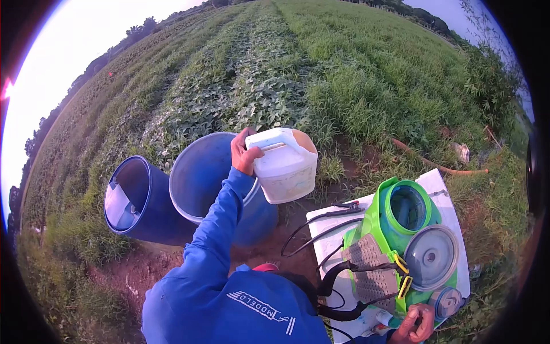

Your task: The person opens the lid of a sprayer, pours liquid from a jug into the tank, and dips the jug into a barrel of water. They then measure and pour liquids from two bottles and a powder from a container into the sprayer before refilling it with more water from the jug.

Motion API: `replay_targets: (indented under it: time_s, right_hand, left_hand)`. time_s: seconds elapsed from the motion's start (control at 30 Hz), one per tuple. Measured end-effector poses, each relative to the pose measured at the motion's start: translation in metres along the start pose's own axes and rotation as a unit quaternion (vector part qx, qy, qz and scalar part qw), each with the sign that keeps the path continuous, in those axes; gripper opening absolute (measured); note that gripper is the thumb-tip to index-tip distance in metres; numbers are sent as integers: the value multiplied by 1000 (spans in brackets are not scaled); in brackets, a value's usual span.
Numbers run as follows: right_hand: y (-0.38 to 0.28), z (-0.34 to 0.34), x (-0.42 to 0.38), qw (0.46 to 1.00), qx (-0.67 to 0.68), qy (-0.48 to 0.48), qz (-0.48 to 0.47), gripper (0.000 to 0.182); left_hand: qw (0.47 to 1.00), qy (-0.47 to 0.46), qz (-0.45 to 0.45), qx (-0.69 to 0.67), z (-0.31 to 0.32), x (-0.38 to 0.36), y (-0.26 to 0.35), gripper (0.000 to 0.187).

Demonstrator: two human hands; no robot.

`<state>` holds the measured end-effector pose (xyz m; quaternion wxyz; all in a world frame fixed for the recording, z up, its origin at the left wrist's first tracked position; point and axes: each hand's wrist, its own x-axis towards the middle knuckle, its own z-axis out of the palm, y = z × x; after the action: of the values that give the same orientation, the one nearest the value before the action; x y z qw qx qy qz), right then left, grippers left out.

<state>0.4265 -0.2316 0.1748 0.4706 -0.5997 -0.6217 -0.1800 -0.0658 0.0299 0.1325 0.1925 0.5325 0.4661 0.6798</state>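
Note:
My left hand [245, 153] is wrapped round the handle of a white plastic jug [286, 172] with its top cut open. It holds the jug tilted in the air, just right of the large blue barrel's [200, 172] rim. My right hand [417, 324] is at the lower right, fingers curled in, beside a small round grey cap [447, 302]; whether anything is in the fingers is hidden. Near it stands a green backpack sprayer [375, 212] with its round filler mouth uncovered. A wide grey lid [431, 257] leans on the sprayer. A small bottle [382, 317] lies left of my right hand.
The sprayer rests on a white board [433, 182]; its black hose [303, 225] loops past the board's left edge. A second blue barrel [154, 200] with a pale piece inside stands at left. An orange hose [427, 157] crosses the grass. Crop rows [229, 86] stretch ahead.

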Motion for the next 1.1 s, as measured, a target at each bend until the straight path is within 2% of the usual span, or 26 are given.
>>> replay_targets:
  time_s: [0.07,0.13,0.23,0.33,0.43,0.47,0.57,0.67,0.77,0.87,0.93,1.0,1.1]
  right_hand:
    - [1,-2,0,1000,-23,-2,-12,37]
    - [-2,-2,1,999,-43,-9,-21,36]
    - [-8,5,10,998,-4,24,-58,35]
    - [-9,7,11,998,11,35,-47,34]
    - [-2,3,2,998,-50,22,-44,33]
    - [-3,2,2,999,-35,20,-35,34]
    - [3,0,-6,1000,-17,-6,-23,34]
    - [29,-2,-21,986,146,-82,21,24]
    - [3,5,-9,986,133,-55,87,21]
    - [1,7,-10,986,146,-12,75,24]
    - [-8,3,-4,988,126,-35,80,24]
    - [-10,2,0,989,115,-42,80,25]
    - [-11,2,0,989,115,-45,82,26]
  left_hand:
    - [999,5,-31,-22,-10,-1,0,33]
    - [1000,1,-26,-17,-1,1,-1,32]
    - [1000,3,-13,8,8,1,-2,32]
    - [1000,10,-9,6,11,0,4,30]
    - [1000,24,7,-13,-6,3,13,32]
    - [1000,31,3,-6,-19,7,-8,33]
    - [995,59,-23,-73,-22,9,-8,34]
    - [998,54,-17,-26,0,7,-6,33]
    - [1000,8,-14,11,25,-2,15,29]
    - [1000,-13,8,-9,17,-3,3,28]
    - [998,-4,-44,-36,10,-7,18,35]
    - [993,-10,-67,-100,-1,0,2,37]
    - [994,7,-49,-93,11,6,-11,33]
